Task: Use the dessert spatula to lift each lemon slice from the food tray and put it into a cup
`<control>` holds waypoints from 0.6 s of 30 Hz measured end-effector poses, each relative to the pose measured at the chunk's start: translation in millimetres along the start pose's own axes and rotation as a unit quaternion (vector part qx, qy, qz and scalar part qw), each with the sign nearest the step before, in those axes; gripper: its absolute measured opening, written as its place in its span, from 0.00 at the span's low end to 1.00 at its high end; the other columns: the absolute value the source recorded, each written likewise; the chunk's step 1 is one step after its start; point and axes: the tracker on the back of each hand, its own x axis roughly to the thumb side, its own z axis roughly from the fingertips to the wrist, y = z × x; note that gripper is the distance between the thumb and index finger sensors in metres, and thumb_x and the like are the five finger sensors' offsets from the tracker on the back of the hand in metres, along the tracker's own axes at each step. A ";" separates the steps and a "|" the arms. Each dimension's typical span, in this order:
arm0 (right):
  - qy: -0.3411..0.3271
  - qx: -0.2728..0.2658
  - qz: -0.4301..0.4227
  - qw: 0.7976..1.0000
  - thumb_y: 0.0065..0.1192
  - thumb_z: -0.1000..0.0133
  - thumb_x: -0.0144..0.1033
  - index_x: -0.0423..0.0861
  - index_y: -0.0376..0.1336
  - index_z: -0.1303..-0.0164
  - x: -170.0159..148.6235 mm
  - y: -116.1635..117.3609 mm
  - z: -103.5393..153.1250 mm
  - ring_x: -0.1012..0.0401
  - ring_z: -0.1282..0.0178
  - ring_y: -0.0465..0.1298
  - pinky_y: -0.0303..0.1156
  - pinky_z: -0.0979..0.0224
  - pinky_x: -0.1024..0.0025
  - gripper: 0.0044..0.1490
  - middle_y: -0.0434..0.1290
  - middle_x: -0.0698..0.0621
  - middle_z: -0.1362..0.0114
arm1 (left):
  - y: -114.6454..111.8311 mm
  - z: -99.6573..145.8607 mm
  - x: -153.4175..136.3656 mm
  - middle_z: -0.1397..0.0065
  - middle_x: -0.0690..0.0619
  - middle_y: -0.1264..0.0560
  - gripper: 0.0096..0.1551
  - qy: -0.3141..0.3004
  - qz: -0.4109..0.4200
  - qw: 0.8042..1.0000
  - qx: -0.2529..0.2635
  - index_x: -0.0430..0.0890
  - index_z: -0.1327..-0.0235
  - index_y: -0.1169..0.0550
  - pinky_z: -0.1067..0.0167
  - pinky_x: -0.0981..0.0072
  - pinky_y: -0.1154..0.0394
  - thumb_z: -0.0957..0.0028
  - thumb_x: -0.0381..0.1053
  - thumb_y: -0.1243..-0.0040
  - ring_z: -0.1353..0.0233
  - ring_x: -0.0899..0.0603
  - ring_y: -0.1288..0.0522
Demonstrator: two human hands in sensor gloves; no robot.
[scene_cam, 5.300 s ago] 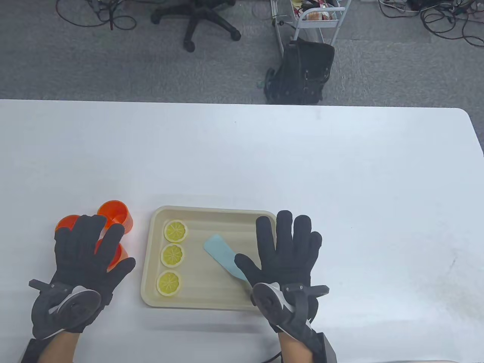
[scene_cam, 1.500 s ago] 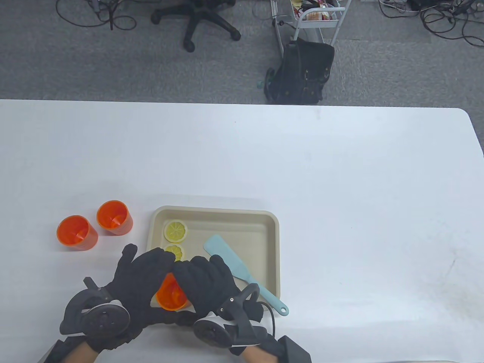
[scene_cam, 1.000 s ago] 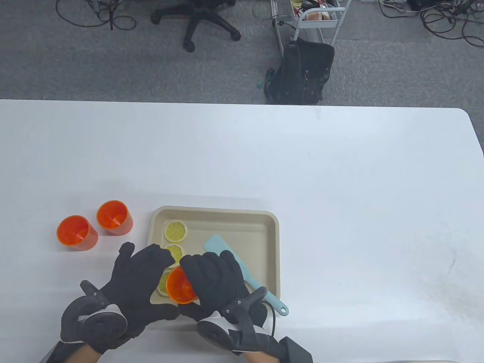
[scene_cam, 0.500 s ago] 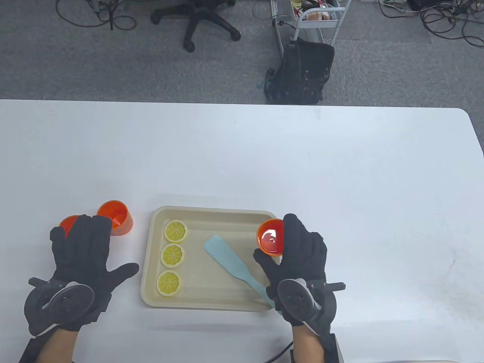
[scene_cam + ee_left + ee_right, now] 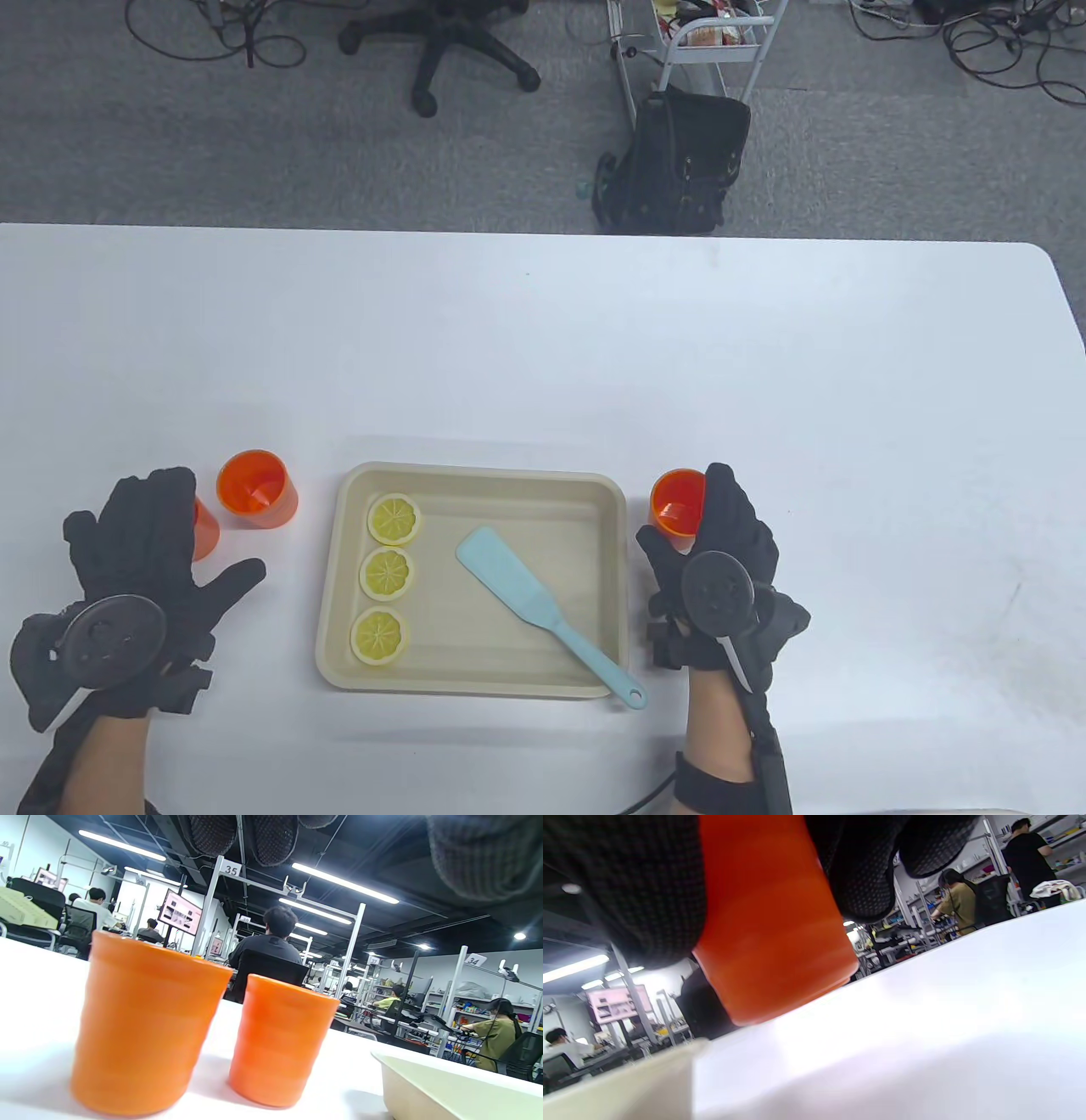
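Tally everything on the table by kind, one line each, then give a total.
Orange cups: 3
Lemon slices: 3
Spatula: 1
Food tray: 1
Total: 8

A beige rectangular food tray (image 5: 611, 509) on the white table (image 5: 543, 340) carries three yellow lemon slices, the far slice (image 5: 394, 519), the middle slice (image 5: 387, 574) and the near slice (image 5: 378, 636), lying flat in a column along its left side. A pale blue dessert spatula (image 5: 526, 594) lies slantwise in the tray, blade toward the middle, handle end over the near right corner. Two orange cups stand upright just left of the tray, the nearer-to-tray cup (image 5: 256, 489) and the outer cup (image 5: 204, 531). A third orange cup (image 5: 676, 504), tilted, sits just beside the tray's right rim, gripped by the right hand (image 5: 713, 560).
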 end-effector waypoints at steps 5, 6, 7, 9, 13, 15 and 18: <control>0.018 0.027 0.019 0.999 0.81 0.56 0.56 0.47 0.45 0.16 -3.7 19.7 -3.8 0.51 0.31 0.76 0.63 0.20 0.41 0.67 0.60 0.45 0.17 | -1.6 -1.8 -11.3 0.07 0.46 0.48 0.67 0.022 0.014 1.000 -0.004 0.54 0.11 0.55 0.24 0.15 0.60 0.52 0.79 0.37 0.11 0.25 0.50; 0.019 0.030 0.025 0.999 0.80 0.55 0.57 0.47 0.44 0.15 -3.9 22.4 -3.9 0.51 0.31 0.76 0.63 0.21 0.41 0.67 0.59 0.44 0.17 | -1.7 -2.1 -12.5 0.07 0.46 0.48 0.66 0.024 0.017 1.000 -0.006 0.54 0.11 0.55 0.24 0.15 0.59 0.51 0.79 0.37 0.11 0.25 0.50; 0.022 0.033 0.033 0.999 0.80 0.54 0.57 0.47 0.44 0.15 -4.4 26.1 -4.7 0.52 0.31 0.76 0.64 0.21 0.42 0.67 0.59 0.44 0.17 | -2.2 -2.3 -13.9 0.07 0.46 0.48 0.67 0.026 0.021 0.999 -0.006 0.54 0.11 0.55 0.24 0.15 0.59 0.52 0.80 0.37 0.11 0.25 0.50; 0.025 0.040 0.044 0.998 0.78 0.54 0.57 0.47 0.42 0.15 -4.9 31.2 -5.6 0.51 0.30 0.75 0.64 0.21 0.43 0.67 0.57 0.44 0.17 | -2.4 -2.4 -14.5 0.07 0.46 0.48 0.66 0.027 0.021 0.999 -0.007 0.54 0.11 0.55 0.24 0.15 0.59 0.51 0.79 0.37 0.11 0.25 0.50; 0.025 0.049 0.033 0.998 0.74 0.50 0.53 0.46 0.40 0.15 -2.9 34.6 -7.7 0.51 0.27 0.74 0.64 0.20 0.43 0.64 0.55 0.43 0.15 | -2.2 -2.4 -14.4 0.07 0.46 0.48 0.66 0.031 0.015 0.999 -0.006 0.54 0.11 0.55 0.24 0.15 0.59 0.51 0.79 0.37 0.11 0.25 0.50; 0.025 0.050 0.040 0.998 0.72 0.49 0.52 0.46 0.40 0.15 -0.8 35.4 -8.4 0.51 0.26 0.74 0.64 0.20 0.44 0.62 0.55 0.42 0.15 | -2.1 -2.5 -14.9 0.07 0.45 0.48 0.67 0.034 0.015 0.999 -0.007 0.53 0.11 0.55 0.24 0.15 0.59 0.51 0.79 0.37 0.11 0.25 0.50; 0.024 0.057 0.040 0.997 0.72 0.48 0.50 0.45 0.39 0.15 0.6 36.4 -8.5 0.50 0.25 0.74 0.63 0.20 0.43 0.62 0.54 0.42 0.15 | -2.5 -2.8 -16.6 0.07 0.45 0.48 0.66 0.043 0.013 0.999 -0.013 0.53 0.10 0.55 0.25 0.15 0.59 0.51 0.79 0.38 0.11 0.25 0.50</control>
